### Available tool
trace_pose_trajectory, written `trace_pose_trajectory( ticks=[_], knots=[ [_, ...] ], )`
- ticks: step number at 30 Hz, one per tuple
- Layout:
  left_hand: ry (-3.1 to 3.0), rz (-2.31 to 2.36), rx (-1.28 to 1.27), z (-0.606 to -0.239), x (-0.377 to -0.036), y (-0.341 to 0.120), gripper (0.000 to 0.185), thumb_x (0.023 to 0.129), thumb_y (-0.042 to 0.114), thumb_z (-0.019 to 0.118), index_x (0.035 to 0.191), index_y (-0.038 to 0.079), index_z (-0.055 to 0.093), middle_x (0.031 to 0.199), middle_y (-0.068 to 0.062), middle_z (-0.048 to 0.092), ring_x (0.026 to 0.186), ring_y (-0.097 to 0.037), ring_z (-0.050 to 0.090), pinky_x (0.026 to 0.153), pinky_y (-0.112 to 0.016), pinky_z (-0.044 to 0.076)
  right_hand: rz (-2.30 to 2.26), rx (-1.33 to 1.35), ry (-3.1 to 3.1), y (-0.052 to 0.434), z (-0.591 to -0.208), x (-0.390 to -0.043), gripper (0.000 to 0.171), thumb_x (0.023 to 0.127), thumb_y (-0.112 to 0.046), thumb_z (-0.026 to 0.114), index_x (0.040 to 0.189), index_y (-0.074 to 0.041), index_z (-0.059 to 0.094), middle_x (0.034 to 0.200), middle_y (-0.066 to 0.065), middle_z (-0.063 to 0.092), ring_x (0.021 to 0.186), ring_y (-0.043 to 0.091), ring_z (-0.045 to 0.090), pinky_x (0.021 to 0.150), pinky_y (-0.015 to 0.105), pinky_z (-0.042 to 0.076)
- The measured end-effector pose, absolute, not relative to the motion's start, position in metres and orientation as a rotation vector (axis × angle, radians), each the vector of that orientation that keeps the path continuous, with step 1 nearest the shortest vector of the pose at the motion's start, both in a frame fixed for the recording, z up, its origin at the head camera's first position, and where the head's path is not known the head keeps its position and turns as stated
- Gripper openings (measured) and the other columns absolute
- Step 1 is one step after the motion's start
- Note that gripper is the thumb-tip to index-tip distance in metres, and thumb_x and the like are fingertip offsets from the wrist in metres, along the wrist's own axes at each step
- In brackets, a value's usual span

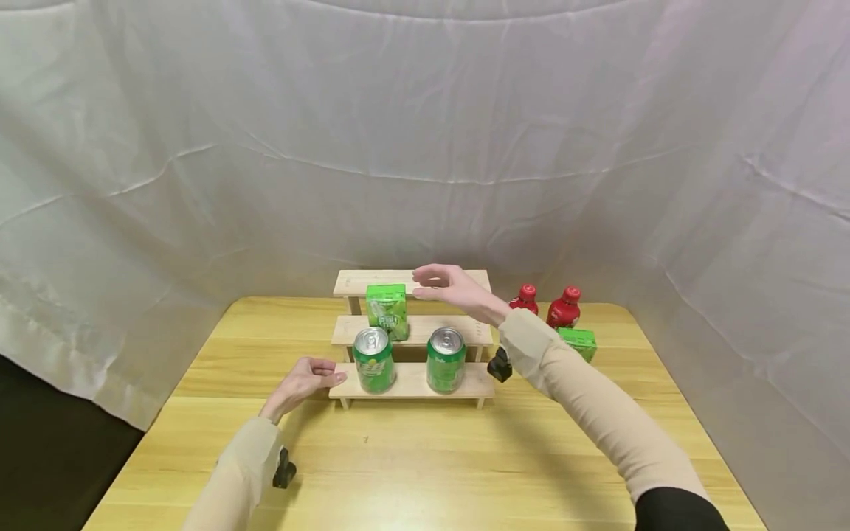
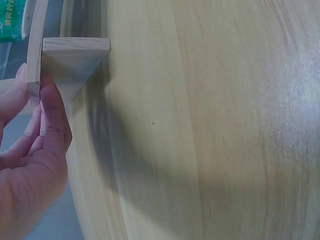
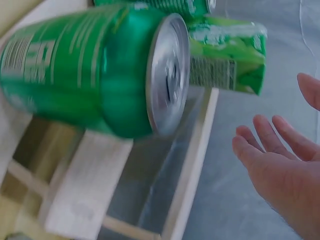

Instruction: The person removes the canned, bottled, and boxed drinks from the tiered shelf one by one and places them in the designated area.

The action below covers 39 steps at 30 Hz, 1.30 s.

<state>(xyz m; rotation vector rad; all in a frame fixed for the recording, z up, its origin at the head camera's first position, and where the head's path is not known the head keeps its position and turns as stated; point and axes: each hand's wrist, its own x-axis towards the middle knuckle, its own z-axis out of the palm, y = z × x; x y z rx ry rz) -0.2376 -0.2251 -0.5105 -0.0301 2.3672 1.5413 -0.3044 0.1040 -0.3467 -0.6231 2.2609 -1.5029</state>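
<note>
A three-tier wooden rack (image 1: 410, 380) stands on the table. My left hand (image 1: 302, 382) pinches the left end of its lowest board between thumb and fingers, as the left wrist view shows. Two green soda cans stand upright on that board, a left can (image 1: 374, 366) and a right can (image 1: 446, 363). On the middle tier, toward the left, is a green juice box (image 1: 387, 310). My right hand (image 1: 458, 287) hovers in front of the top tier, right of the juice box, fingers apart and holding nothing. In the right wrist view, the near can (image 3: 85, 70) looms large.
Right of the rack, partly behind my right arm, stand two red bottles (image 1: 564, 308) and another green juice box (image 1: 578, 341). The wood-grain table (image 1: 398, 472) is enclosed by a pale hanging cloth (image 1: 425, 140) at the back and sides.
</note>
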Motion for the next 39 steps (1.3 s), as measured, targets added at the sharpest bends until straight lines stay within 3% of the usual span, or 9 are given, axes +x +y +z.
trace_pose_trajectory(
  ticks=[13,21,29,39],
  knots=[
    [2.372,1.534,-0.016,-0.508,-0.236,-0.224,0.057,0.093,0.017,0.071,0.131,-0.019,0.049,0.122,-0.032,0.061,0.103,-0.024,0.064,0.091,-0.033,0.058,-1.691,-0.464,2.100,0.071,-0.368,-0.300,0.057,0.096,-0.009,0.066,0.148,-0.002,0.044,0.152,0.018,0.048,0.141,0.035,0.048,0.121,0.047,0.036],
    [2.375,1.535,-0.012,-0.508,-0.235,-0.224,0.056,0.093,0.016,0.071,0.130,-0.020,0.049,0.122,-0.033,0.061,0.103,-0.025,0.064,0.090,-0.033,0.058,-1.778,-0.414,2.085,0.059,-0.375,-0.299,0.050,0.095,-0.006,0.066,0.142,-0.001,0.050,0.139,0.021,0.057,0.130,0.034,0.057,0.113,0.042,0.047],
    [2.367,1.532,-0.033,-0.509,-0.236,-0.224,0.057,0.093,0.017,0.071,0.131,-0.019,0.049,0.121,-0.030,0.063,0.101,-0.021,0.063,0.085,-0.025,0.056,-1.923,-0.278,2.009,0.051,-0.378,-0.292,0.051,0.095,0.000,0.064,0.143,-0.001,0.048,0.142,0.021,0.056,0.126,0.027,0.056,0.114,0.040,0.045],
    [2.367,1.529,-0.025,-0.509,-0.237,-0.224,0.058,0.093,0.018,0.072,0.131,-0.019,0.049,0.120,-0.030,0.063,0.101,-0.021,0.063,0.086,-0.026,0.056,-1.911,-0.271,2.094,0.049,-0.382,-0.292,0.044,0.095,-0.002,0.065,0.138,-0.005,0.055,0.135,0.018,0.061,0.116,0.023,0.061,0.100,0.032,0.051]
  ],
)
